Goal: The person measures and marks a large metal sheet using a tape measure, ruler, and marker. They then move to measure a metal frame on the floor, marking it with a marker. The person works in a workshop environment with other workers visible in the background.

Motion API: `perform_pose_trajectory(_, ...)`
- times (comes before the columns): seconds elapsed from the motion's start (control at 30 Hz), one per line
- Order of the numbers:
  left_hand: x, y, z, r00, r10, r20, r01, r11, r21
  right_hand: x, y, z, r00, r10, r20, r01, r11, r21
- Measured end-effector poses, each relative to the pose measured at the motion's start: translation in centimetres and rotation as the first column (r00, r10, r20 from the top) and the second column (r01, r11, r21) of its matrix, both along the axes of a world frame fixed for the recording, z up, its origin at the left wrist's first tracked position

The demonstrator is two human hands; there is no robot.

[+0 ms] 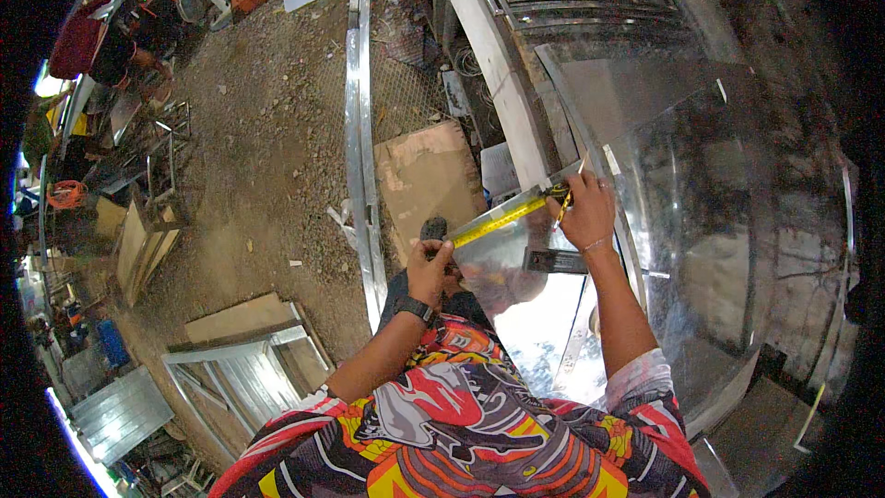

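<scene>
beyond the shiny metal sheet (701, 221) bare dirt ground (267, 148) lay open; a long steel rail (361, 129) and cardboard (429, 180) crowded its left edge.

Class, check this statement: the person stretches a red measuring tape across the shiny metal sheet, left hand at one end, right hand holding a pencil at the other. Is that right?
Not quite: the head view shows a yellow measuring tape, not red. The rest stands: it runs across the shiny metal sheet, left hand at one end, right hand with a pencil at the other.

Red patterned shirt (461, 424), black wristwatch (415, 310)
</scene>
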State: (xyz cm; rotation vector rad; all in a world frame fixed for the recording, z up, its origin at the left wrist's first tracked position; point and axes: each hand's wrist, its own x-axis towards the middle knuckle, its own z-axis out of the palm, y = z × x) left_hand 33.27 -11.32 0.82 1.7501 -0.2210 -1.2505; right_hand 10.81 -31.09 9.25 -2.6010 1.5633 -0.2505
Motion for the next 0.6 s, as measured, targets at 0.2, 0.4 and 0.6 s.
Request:
perform_pose_trajectory(0.2,-0.4,-0.2,0.3,0.991,-0.009,0.135,0.006,1.000,0.017,0.1,-1.8,-0.8,0.995,-0.068,-0.071,0.077,0.988,0.132)
perform_pose_trajectory(0.4,-1.1,-1.1,-1.0,0.987,0.160,-0.003,-0.160,0.982,-0.098,0.1,-2.7,-0.1,0.990,-0.027,-0.138,0.046,0.990,0.134)
perform_pose_trajectory(0.6,-2.4,-3.9,-0.7,0.856,-0.067,0.513,0.191,0.962,-0.193,-0.3,-2.4,-0.9,0.999,-0.034,-0.040,0.040,0.987,0.157)
